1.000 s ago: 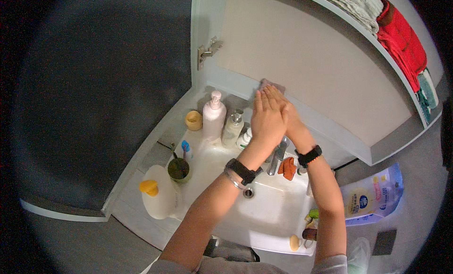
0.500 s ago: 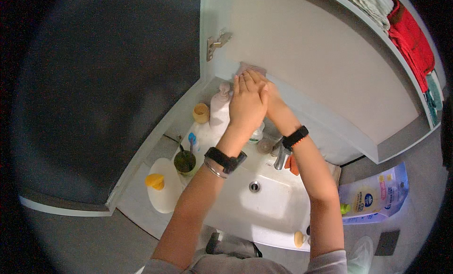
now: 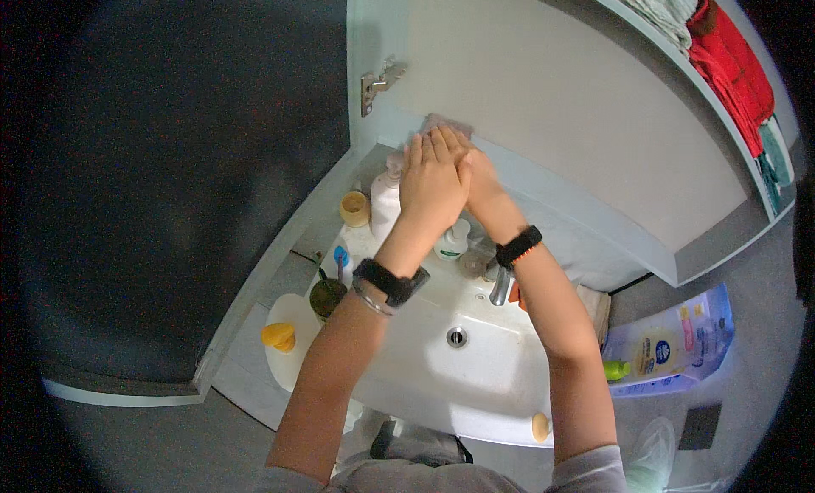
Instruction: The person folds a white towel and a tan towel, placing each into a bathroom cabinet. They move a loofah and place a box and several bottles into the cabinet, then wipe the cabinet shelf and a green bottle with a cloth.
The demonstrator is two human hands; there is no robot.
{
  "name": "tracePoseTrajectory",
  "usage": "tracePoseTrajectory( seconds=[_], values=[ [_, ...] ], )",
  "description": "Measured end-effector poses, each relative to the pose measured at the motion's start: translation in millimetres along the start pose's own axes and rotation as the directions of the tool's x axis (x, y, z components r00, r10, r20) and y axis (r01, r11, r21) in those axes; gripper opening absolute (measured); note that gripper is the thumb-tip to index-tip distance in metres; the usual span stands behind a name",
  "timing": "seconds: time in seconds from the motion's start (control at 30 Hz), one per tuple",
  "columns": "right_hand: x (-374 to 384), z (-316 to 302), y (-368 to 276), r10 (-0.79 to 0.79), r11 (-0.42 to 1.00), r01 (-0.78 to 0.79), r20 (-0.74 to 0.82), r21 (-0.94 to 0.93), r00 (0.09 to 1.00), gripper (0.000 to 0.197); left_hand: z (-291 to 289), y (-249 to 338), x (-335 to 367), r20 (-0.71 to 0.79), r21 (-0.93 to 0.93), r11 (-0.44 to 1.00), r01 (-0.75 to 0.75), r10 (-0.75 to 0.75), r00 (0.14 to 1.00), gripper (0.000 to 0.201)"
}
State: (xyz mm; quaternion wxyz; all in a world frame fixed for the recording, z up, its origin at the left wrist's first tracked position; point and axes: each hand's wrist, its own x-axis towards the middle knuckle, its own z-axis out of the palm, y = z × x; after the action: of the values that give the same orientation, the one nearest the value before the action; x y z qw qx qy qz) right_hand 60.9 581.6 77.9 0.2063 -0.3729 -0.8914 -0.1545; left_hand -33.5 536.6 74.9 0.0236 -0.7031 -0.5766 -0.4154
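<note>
Head view over a white washbasin (image 3: 424,383): I am pressing both hands flat, fingers straight and together, against a small pinkish cloth (image 3: 447,123) on the pale cabinet door (image 3: 543,94) at twelve o'clock from the basin. The left hand (image 3: 431,180) is lying over the right hand (image 3: 477,179), neither curled around anything; only the cloth's top edge is showing above my fingertips. Black bands are sitting on both wrists. Beneath my forearms, a chrome tap (image 3: 501,285) is standing at the basin's twelve o'clock rim. A white pump bottle (image 3: 386,200) and a yellow cup (image 3: 355,208) are crowding the ledge at ten o'clock, a dark toothbrush mug (image 3: 325,296) at nine. Red towels (image 3: 732,64) are lying on the shelf at two o'clock.
</note>
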Motion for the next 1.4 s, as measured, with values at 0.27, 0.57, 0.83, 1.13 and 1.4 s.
tracePoseTrajectory(
  seconds=[0.27, 0.57, 0.83, 1.13, 1.4],
  values=[
    [-10.4, 10.5, 14.8, 0.029, 0.998, -0.032, -0.056, -0.050, 0.998, 0.051, 21.8, -1.4, 12.5, 0.002, 0.024, 0.983, -0.183, 0.183, 0.983, 0.060],
    [-64.3, -12.6, 44.6, 0.080, 0.990, -0.068, -0.094, 0.126, 0.992, 0.052, 41.8, 50.3, -4.3, 0.091, -0.033, 0.988, -0.148, 0.151, 0.984, 0.063],
    [-129.7, -49.3, 67.4, 0.165, 0.983, -0.158, -0.081, 0.091, 0.983, 0.052, 67.0, 116.7, -25.1, 0.072, -0.129, 0.970, -0.206, 0.216, 0.974, 0.063],
    [-176.0, -97.1, 78.9, 0.272, 0.956, -0.264, -0.050, 0.127, 0.961, 0.051, 80.6, 172.2, -41.0, 0.093, -0.162, 0.954, -0.252, 0.269, 0.959, 0.066],
    [-156.9, -7.6, 84.8, 0.327, 0.812, -0.052, -0.379, 0.581, 0.866, 0.053, 65.8, 151.6, -36.5, 0.094, -0.091, 0.954, -0.285, 0.293, 0.952, 0.058]
  ],
)
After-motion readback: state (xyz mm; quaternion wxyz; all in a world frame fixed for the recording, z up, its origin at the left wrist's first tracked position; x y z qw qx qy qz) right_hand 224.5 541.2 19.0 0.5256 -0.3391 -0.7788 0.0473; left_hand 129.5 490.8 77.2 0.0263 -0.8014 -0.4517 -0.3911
